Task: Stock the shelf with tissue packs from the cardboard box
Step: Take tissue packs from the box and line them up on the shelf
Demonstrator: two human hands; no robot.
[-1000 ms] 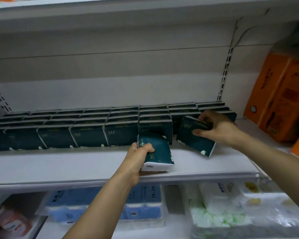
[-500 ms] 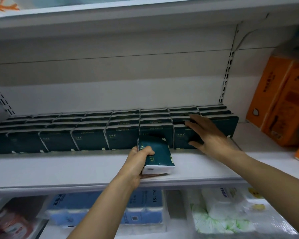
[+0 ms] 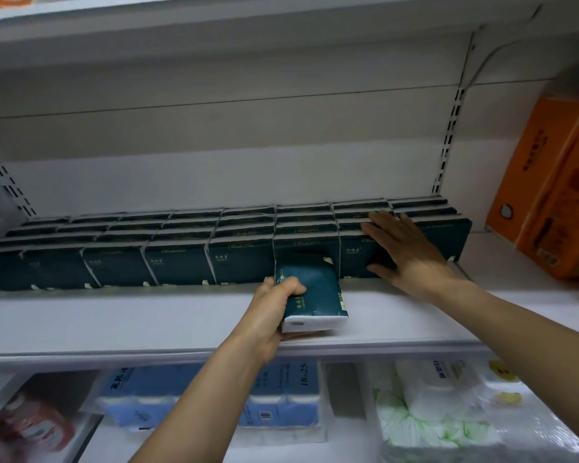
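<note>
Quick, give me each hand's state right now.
Left hand: grips a dark green tissue pack.
Right hand: open, fingers flat against the front row of packs.

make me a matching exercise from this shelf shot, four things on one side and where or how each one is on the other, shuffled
Things
1. left hand
2. right hand
3. orange boxes
4. blue packs

Places or states
A. on the lower shelf, under the white shelf
B. standing at the right end of the shelf
C. grips a loose dark green tissue pack
D. fingers straight, pressed flat on the row of dark green packs

Pairs: 1-C, 2-D, 3-B, 4-A
</note>
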